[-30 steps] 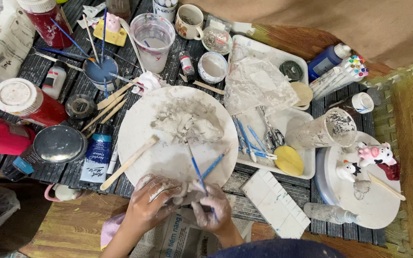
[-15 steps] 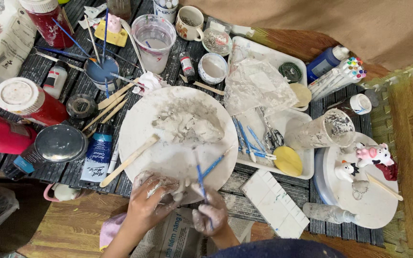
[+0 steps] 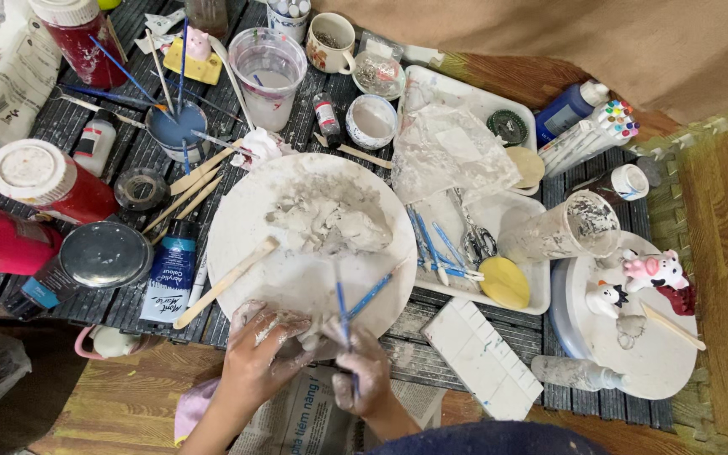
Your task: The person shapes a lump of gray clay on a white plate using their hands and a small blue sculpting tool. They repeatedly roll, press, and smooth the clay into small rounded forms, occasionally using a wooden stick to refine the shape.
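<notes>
While I watch from the head camera, the left hand (image 3: 256,350) is curled around a small lump of clay (image 3: 312,337) at the near edge of the round white board (image 3: 238,244), which lies on the dark slatted worktop (image 3: 414,337). The right hand (image 3: 362,371) is closed on a blue brush (image 3: 343,316), its shaft upright and its tip touching the lump.

Handling, as I judge it: the clay looks wet and soft, so it should dent under pressure and slip between coated fingers. I would support it from below with cupped fingers, not pinch it. The brush is light and stiff; grip it mid-shaft.

Appearance: the lump is pale grey, matte and smeared, mostly hidden by the fingers. A larger grey mound (image 3: 330,221) sits at the board's centre, well apart.
</notes>
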